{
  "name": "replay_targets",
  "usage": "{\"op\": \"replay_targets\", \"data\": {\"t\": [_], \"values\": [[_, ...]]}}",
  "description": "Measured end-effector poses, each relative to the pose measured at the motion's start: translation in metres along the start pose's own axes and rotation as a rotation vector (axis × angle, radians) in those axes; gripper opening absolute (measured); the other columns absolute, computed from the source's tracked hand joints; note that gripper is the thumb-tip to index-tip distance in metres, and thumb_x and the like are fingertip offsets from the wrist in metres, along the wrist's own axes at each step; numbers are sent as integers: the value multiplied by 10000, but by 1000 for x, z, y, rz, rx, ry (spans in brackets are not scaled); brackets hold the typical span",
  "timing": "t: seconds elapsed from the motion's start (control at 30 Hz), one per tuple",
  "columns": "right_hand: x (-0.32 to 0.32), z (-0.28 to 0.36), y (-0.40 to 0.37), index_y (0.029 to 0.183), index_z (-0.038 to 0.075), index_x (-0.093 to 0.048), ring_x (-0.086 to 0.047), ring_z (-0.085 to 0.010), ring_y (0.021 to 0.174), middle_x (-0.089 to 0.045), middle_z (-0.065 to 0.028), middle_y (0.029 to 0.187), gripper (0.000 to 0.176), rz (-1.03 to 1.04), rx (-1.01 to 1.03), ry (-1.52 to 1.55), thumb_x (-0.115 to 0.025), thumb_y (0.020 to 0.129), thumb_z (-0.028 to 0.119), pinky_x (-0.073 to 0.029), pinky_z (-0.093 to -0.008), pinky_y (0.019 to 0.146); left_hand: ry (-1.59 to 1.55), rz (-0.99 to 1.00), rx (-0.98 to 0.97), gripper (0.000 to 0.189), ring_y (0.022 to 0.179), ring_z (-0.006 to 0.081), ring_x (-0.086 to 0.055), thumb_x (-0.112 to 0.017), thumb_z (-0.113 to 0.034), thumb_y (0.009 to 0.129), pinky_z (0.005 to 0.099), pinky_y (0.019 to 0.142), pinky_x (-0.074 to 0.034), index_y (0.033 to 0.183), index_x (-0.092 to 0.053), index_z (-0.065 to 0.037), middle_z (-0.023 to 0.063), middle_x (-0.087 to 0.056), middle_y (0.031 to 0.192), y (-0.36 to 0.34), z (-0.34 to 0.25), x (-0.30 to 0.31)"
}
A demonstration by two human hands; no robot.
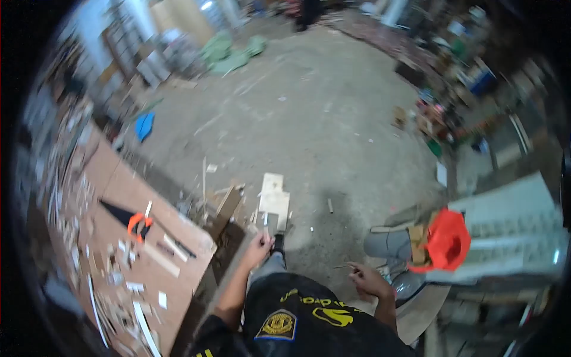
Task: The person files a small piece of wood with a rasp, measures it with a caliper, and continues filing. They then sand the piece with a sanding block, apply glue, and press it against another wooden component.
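My left hand (257,249) is raised in front of my body, its fingers pinched around a small pale strip (265,219) that points away from me. Lower and to the right, my right hand (369,282) has its fingers closed on a thin stick (341,266), which juts out to the left. The two hands are well apart. Beyond the left hand, light plywood pieces (273,189) lie on the floor and overlap the strip's surroundings in this view.
A wooden workbench (199,241) on the left bears a handsaw (122,215) with an orange handle and many offcuts. To the right, an orange bag (446,241) sits by cardboard and a grey cylinder (386,244). Green sacks (226,56) and scrap line the walls.
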State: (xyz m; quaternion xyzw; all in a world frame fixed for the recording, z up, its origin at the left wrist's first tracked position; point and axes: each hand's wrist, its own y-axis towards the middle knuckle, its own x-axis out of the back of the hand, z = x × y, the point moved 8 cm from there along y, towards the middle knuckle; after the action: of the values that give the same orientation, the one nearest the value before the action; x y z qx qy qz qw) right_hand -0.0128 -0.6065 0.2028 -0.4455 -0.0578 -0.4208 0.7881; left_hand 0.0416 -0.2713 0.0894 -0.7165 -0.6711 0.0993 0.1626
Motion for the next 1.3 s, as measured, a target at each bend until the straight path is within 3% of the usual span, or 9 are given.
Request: {"op": "replay_targets", "data": {"t": [0.07, 0.3, 0.5, 0.83, 0.9, 1.0, 1.1, 1.17, 1.3], "values": [[43, 10, 22, 1329, 54, -470, -612, -173, 914, -629, -104, 1060, 422, 5, 45, -79, -529, 919, 139, -478, -304, 817, -141, -45, -203, 108, 750, 100, -539, -496, -112, 951, 261, 713, -458, 869, -471, -46, 33, -571, 833, 23, -30, 21], [140, 82, 106, 1277, 55, -519, -605, -198, 876, -632, -118, 987, 412, -404, 182, 88, -569, 903, 221, -476, -312, 780, 17, -362, -162, 27, 816, 125, -603, -485, -57, 907, 283, 732, -478, 895, -466, -43, 83, -632, 877, 116, -56, 109], [118, 57, 183, 1317, 102, -503, -613, -230, 942, -628, -150, 1077, 438, 20, -22, -104, -563, 909, 248, -475, -343, 833, -111, -394, -146, 52, 731, 134, -605, -497, -84, 910, 279, 676, -477, 905, -452, -58, 52, -640, 836, 184, -93, 106], [244, 99, 380, 1311, 97, -509, -624, -296, 1001, -641, -189, 1097, 464, 96, 68, -223, -584, 888, 273, -470, -381, 876, 128, -247, -236, 86, 794, 239, -637, -520, -116, 890, 335, 709, -485, 911, -482, -41, 122, -633, 858, 314, -176, 51], [282, 135, 434, 1305, 84, -511, -622, -307, 1002, -639, -193, 1101, 462, 103, 135, -291, -582, 888, 269, -466, -386, 881, 119, -296, -234, 93, 805, 230, -642, -518, -124, 894, 334, 723, -488, 918, -485, -41, 113, -633, 859, 339, -188, 63], [331, 207, 495, 1288, 34, -502, -605, -332, 1021, -619, -209, 1128, 469, 115, 531, -365, -575, 874, 243, -458, -391, 880, 165, -390, -139, 74, 872, 173, -625, -496, -122, 929, 322, 743, -490, 925, -474, -51, 76, -627, 900, 366, -198, 96], [363, 300, 517, 1259, 18, -522, -613, -306, 995, -625, -203, 1100, 437, 113, 501, -540, -573, 873, 217, -464, -391, 857, 175, -549, -88, 57, 850, 187, -626, -503, -82, 917, 319, 735, -493, 927, -462, -44, 87, -621, 882, 370, -197, 123], [372, 365, 522, 1261, 33, -528, -619, -274, 956, -636, -177, 1051, 419, 70, 729, -405, -575, 879, 200, -464, -369, 836, 29, -677, -69, 103, 823, 242, -651, -507, -111, 886, 339, 733, -497, 914, -488, -14, 140, -644, 873, 368, -200, 136], [334, 421, 547, 1289, 78, -517, -610, -218, 906, -632, -134, 1004, 416, 227, 740, -323, -585, 889, 169, -472, -310, 771, 76, -777, 25, 88, 835, 247, -655, -517, -103, 871, 344, 724, -494, 900, -485, -26, 141, -649, 876, 381, -174, 156]]}}
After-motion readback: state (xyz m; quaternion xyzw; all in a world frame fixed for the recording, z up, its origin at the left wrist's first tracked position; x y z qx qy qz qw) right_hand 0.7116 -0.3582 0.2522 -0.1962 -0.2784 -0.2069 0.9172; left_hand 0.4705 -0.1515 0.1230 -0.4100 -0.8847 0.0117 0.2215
